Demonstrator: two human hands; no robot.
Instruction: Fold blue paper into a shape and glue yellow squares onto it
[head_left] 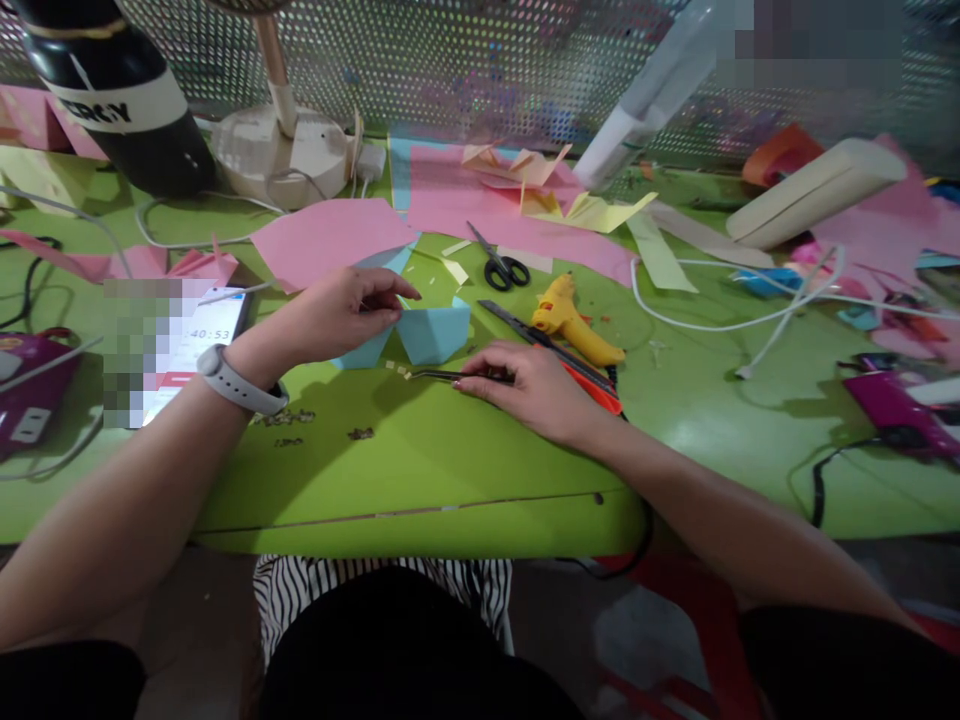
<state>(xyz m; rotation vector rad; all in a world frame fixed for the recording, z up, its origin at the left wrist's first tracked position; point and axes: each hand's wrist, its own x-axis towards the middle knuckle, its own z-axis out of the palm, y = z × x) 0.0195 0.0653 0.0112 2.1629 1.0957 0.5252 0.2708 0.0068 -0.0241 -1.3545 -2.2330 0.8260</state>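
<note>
My right hand (517,385) is closed on dark tweezers (439,374), whose tip points left at several tiny pale pieces (397,369) on the green table (465,460). A folded light blue paper piece (435,332) stands just above the tweezers. My left hand (352,312) is at the left edge of that blue paper, thumb and fingers curved toward each other with a gap between them and nothing visible in it. Another blue paper part (360,350) lies under the left hand. Small dark bits (361,434) are scattered nearer the table's front edge.
Beyond the hands lie black scissors (504,270), a yellow glue gun (574,320), a cutter (547,345) and pink paper sheets (337,235). At left are a phone (199,345) and a dark bottle (120,100). White cables (697,325) cross the right side.
</note>
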